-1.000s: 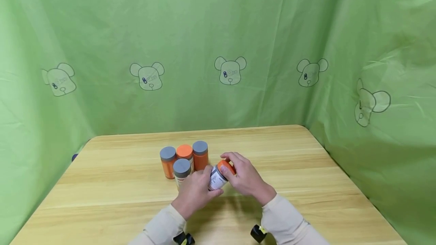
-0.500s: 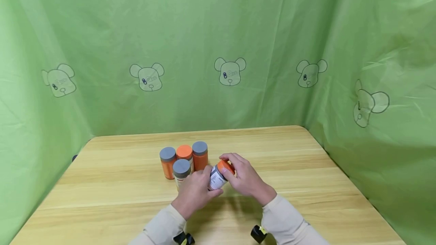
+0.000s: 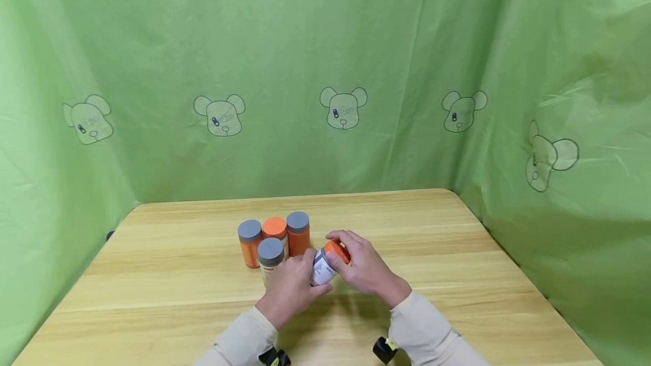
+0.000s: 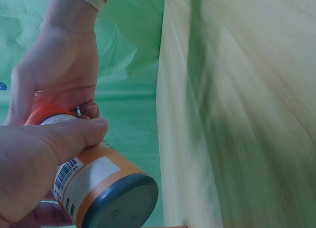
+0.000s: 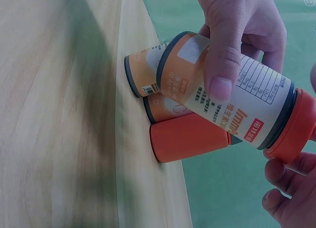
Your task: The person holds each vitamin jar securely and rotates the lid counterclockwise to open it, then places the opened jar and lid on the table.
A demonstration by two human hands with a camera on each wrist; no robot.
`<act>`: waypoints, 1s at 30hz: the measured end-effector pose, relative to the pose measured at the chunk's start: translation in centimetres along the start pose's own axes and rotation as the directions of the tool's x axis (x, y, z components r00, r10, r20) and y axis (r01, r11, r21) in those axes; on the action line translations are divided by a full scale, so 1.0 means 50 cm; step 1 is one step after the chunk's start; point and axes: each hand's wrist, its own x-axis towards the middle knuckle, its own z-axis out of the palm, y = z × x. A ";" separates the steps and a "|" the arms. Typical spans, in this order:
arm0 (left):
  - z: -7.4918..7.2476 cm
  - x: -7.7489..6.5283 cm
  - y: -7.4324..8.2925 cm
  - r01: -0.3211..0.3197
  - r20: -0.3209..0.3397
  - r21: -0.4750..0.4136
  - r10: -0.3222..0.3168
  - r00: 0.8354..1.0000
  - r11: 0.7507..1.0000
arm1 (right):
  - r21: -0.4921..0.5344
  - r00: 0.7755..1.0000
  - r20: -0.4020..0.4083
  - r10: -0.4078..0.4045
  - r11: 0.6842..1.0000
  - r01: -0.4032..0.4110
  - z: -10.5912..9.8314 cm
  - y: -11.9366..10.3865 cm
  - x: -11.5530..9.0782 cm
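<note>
One bottle (image 3: 322, 269), tilted, above the worktop (image 3: 178, 281); left hand (image 3: 289, 288) grips its body; right hand (image 3: 365, 265) holds its orange cap (image 3: 338, 249); four bottles (image 3: 251, 243) stand upright to its left.

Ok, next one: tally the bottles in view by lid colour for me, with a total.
Grey-lidded bottles: 3
Orange-lidded bottles, one standing and one held: 2
Total: 5
</note>
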 end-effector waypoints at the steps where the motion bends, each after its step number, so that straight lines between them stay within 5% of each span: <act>1: 0.000 0.000 0.000 -0.001 -0.002 0.001 0.001 1.000 1.000 | 0.004 1.000 0.006 0.008 1.000 -0.008 0.000 0.000 0.000; 13: 0.003 0.002 -0.003 -0.015 -0.003 0.004 0.015 1.000 1.000 | 0.038 0.999 0.033 -0.036 0.999 0.034 -0.012 -0.004 0.001; 23: 0.003 0.002 -0.003 -0.005 0.016 -0.011 0.005 1.000 1.000 | -0.011 0.998 0.050 0.040 0.999 -0.040 -0.007 -0.005 0.002; 30: 0.003 0.003 -0.003 -0.006 0.019 -0.003 0.006 1.000 1.000 | 0.017 0.998 0.062 0.020 1.000 -0.022 -0.009 -0.003 0.002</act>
